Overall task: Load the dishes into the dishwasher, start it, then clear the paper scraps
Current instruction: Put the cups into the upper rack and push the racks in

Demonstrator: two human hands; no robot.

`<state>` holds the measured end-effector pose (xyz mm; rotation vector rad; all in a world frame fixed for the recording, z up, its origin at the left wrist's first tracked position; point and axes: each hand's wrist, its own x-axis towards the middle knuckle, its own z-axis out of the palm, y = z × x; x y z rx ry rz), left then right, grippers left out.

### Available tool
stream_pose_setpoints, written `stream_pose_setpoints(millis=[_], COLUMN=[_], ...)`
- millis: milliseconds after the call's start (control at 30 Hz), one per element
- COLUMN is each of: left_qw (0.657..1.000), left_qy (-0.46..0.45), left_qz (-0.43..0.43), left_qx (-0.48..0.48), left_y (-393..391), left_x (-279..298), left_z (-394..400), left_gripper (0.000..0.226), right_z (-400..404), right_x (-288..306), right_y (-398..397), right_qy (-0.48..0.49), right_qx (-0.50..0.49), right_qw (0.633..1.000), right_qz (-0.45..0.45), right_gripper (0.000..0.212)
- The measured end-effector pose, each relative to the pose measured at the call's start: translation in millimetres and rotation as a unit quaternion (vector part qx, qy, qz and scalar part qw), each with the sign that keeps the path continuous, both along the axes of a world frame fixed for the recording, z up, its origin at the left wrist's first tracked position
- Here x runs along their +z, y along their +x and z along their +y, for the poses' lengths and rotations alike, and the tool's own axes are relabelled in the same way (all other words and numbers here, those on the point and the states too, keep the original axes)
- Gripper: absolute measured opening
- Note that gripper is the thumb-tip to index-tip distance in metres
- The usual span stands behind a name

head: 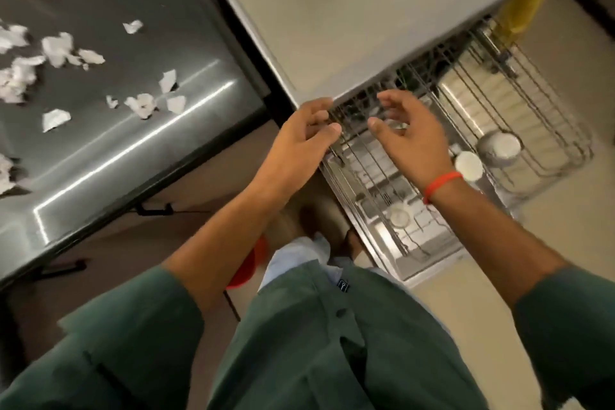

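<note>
The dishwasher rack (466, 130) is drawn out from under the pale countertop (349, 10), and everything else sits in relation to it. At the rack's near-left corner, right at the countertop's edge, the left hand (299, 136) rests with its fingers curled against the wires — whether it actually grips them cannot be told through the blur. Just to the right of it, over the rack's front part, the right hand (409, 133) hovers with fingers spread and loosely bent, holding nothing; a red band (442, 185) circles its wrist. Inside the rack, toward its far right end, a steel cup (499, 146) stands mouth-up, and a smaller white-looking cup (468, 166) sits just beside it, nearer the right wrist. A further round dish shape (398, 216) shows below the wires at the rack's near end. Well to the left of the rack, across a dark gap, a steel desk (149, 150) carries torn paper scraps (56, 50) — scattered over its left and middle parts.
</note>
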<state>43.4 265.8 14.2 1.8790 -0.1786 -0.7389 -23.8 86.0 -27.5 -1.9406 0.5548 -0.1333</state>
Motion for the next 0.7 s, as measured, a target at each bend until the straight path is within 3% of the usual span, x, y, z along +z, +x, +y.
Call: stream_pose_setpoints(millis=[300, 533, 700], left_qw=[0.969, 0.941, 0.936], left_qy=[-0.054, -0.072, -0.064], left_qz=[-0.039, -0.037, -0.043], left_qx=[0.236, 0.330, 0.343], left_y=[42, 102, 167], left_x=[54, 52, 52], left_z=[113, 187, 238], left_gripper=[0.034, 0.037, 0.037], right_z=[74, 151, 211], right_x=[67, 88, 99], right_y=[115, 205, 274], right_qy=[-0.009, -0.057, -0.071], right_qx=[0.187, 0.308, 0.352], right_qw=[0.982, 0.949, 0.933], right_qz=[-0.030, -0.019, -0.017], right_gripper=[0.034, 0.032, 0.032])
